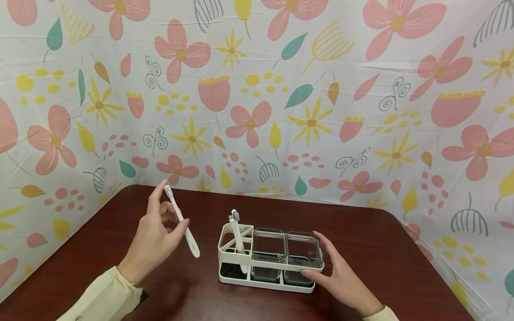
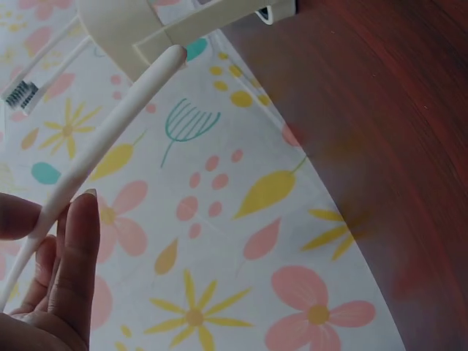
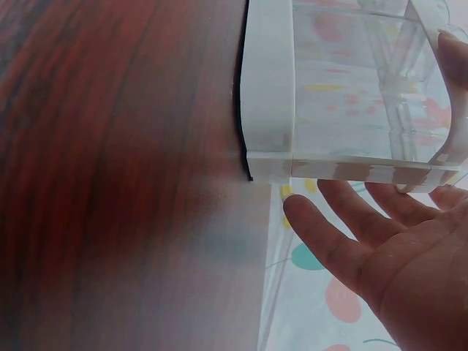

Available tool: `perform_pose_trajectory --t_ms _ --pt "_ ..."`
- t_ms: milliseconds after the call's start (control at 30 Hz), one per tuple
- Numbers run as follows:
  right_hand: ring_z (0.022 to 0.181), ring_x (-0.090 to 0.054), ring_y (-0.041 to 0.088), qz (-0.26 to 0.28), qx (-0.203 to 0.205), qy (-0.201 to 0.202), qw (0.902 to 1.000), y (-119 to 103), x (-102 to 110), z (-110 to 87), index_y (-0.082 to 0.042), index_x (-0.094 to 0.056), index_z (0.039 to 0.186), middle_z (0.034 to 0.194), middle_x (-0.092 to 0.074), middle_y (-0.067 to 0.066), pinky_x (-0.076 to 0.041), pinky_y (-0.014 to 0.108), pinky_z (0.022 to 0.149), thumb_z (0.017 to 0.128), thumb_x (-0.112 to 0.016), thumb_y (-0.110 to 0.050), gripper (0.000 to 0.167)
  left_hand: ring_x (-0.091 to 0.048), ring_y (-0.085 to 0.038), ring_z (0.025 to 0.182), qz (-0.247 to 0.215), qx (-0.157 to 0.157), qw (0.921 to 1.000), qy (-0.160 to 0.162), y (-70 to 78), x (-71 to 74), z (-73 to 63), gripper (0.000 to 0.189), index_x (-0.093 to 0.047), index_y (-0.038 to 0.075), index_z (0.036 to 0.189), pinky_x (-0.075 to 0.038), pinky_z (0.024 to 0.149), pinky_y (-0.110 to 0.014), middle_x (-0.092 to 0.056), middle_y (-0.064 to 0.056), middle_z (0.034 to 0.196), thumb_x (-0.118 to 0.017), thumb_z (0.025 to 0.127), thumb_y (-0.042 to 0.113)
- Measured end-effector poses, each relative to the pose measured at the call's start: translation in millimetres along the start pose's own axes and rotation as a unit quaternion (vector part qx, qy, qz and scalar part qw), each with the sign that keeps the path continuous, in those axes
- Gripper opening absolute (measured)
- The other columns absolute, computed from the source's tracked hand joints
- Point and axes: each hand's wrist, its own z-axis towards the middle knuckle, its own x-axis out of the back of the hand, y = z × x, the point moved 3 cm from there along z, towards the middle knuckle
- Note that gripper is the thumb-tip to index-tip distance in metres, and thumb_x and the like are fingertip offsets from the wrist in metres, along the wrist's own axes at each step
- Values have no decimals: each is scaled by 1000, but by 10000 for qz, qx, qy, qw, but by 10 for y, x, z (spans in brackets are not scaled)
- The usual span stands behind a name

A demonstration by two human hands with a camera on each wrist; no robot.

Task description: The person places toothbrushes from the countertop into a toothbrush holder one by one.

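Note:
My left hand point(image 1: 154, 234) pinches a white toothbrush point(image 1: 182, 223) between thumb and fingers, left of the holder and above the table. The brush slants with its bristles at the upper left; in the left wrist view its handle point(image 2: 110, 135) points up toward the holder. A white toothbrush holder point(image 1: 277, 287) stands on the table. Two toothbrushes point(image 1: 238, 234) lean in its left compartment, and two clear cups point(image 1: 269, 245) sit in the middle and right openings. My right hand point(image 1: 341, 272) grips the holder's right end, with the thumb at its front and fingers around the far side.
The dark reddish-brown table point(image 1: 192, 294) has rounded far corners. A white cloth with a floral print point(image 1: 257, 98) hangs behind the table and along both sides.

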Motion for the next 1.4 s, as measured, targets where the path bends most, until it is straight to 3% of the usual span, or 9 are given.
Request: perform_pose_trajectory --t_ms 233,400,833,967,1167,1400 --pt "143 -25 41 -23 -18 6 10000 -6 -1 -5 -29 -23 155 158 -26 12 -30 69 100 85 -78 -40 89 -64 -11 69 -419 -292 9986 131 57 -32 4 77 -29 -1 138 -48 52 -20 -62 0 84 -74 77 -16" --pt "143 -26 41 -18 -15 -2 10000 2 -1 -1 -28 -23 155 158 -26 12 -30 69 101 86 -77 -40 89 -65 -14 70 -920 -328 9950 191 121 -31 18 62 -32 -3 132 -53 57 -24 -60 -2 84 -67 82 -17" --pt "143 -25 41 15 15 -8 10000 17 -2 -3 -28 -22 155 158 -26 12 -30 69 101 87 -77 -38 88 -65 -13 70 -1451 -709 9860 416 272 -24 56 51 -33 -9 124 -55 58 -25 -59 -10 86 -63 84 -18" --pt "143 -24 41 47 -11 -28 10000 18 -4 -2 -29 -22 155 159 -25 11 -30 69 101 87 -77 -39 88 -66 -13 70 -1822 -675 9797 501 311 -24 73 49 -34 -9 122 -55 58 -24 -59 -12 87 -62 83 -20" --pt "143 -25 41 50 23 -13 10000 19 -5 -2 -29 -22 155 159 -25 11 -30 68 101 87 -77 -38 88 -67 -17 66 -2728 -412 9597 540 352 -42 94 47 -40 6 117 -56 58 -28 -61 -12 87 -60 85 -20" --pt "143 -25 41 75 29 -28 10000 6 -6 -4 -28 -22 155 159 -25 12 -31 67 102 87 -77 -38 88 -66 -19 62 -2851 -203 9571 478 379 -88 111 48 -35 -3 121 -56 58 -28 -60 -13 86 -61 84 -20"
